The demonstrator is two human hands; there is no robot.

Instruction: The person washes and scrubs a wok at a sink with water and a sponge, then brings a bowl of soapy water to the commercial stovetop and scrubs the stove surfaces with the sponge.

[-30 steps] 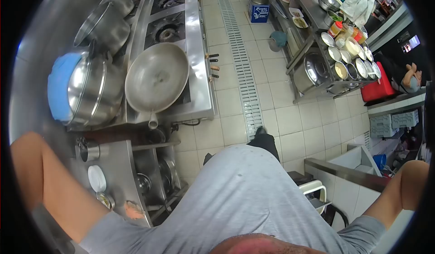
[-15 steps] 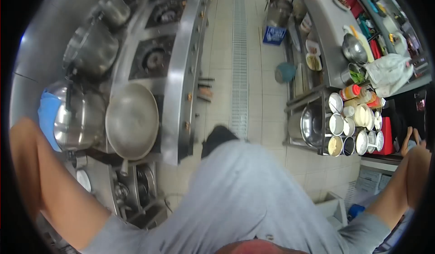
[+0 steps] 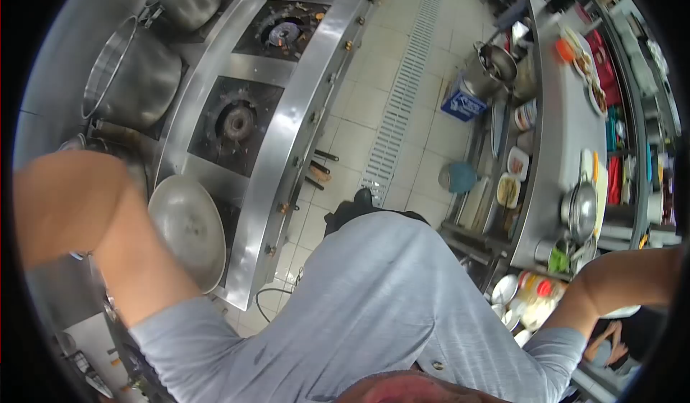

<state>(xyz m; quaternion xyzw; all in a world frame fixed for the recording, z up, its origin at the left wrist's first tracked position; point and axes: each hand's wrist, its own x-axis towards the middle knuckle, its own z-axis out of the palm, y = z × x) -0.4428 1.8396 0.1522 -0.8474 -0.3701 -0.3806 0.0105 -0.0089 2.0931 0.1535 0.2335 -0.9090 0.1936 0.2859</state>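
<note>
Neither of my hands shows; both bent arms run out at the sides of the picture. My left arm (image 3: 147, 252) crosses in front of a steel pot, mostly hidden, beside a wide pale pan (image 3: 188, 232) on the stove (image 3: 251, 216). My right arm (image 3: 611, 284) passes over the end of the right counter, near several small containers and a red-capped bottle (image 3: 544, 289). What my hands hold or touch is out of view.
Large steel pots (image 3: 136, 72) stand behind the burners (image 3: 238, 121). A floor drain (image 3: 395, 115) runs along the aisle. On the right are a counter (image 3: 550, 137), a lidded pan (image 3: 582, 205), a blue box (image 3: 462, 105), a teal bucket (image 3: 458, 178) and another person's arm (image 3: 611, 342).
The view has turned and shifted, so the stove and aisle now slant. My left arm now covers most of the pot that had a blue cloth on it. My right arm now covers part of the containers.
</note>
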